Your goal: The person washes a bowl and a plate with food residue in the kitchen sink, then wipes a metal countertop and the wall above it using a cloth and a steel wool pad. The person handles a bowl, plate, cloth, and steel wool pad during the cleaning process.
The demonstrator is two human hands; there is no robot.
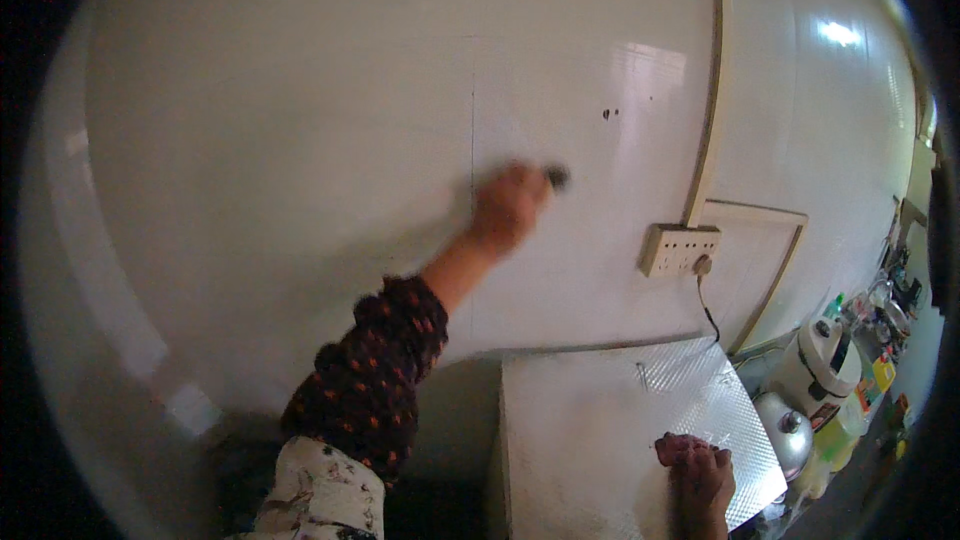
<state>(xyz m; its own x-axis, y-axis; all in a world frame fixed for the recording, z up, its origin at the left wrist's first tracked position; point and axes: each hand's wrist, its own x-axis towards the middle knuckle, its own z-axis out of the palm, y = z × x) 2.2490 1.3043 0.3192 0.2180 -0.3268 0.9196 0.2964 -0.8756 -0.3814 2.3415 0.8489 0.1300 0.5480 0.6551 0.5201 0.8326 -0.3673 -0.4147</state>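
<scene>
My left hand (511,208) is raised against a pale, glossy wall panel (300,127), its arm in a dark patterned sleeve with a light floral cover. It grips a small dark object (556,177), too blurred to name, that touches or nearly touches the wall. Lower right, my right hand (701,480) is closed on a crumpled reddish-purple cloth (679,450). That hand rests over a box-like surface (585,420) covered with silvery embossed foil sheet, which stands against the wall.
A multi-socket outlet (679,249) with a plug (703,264) is mounted on the wall beside cable trunking (712,90). At right stand a white rice cooker (825,371), a domed metal lid (784,431) and cluttered bottles and bags. Small dark marks (610,114) dot the wall.
</scene>
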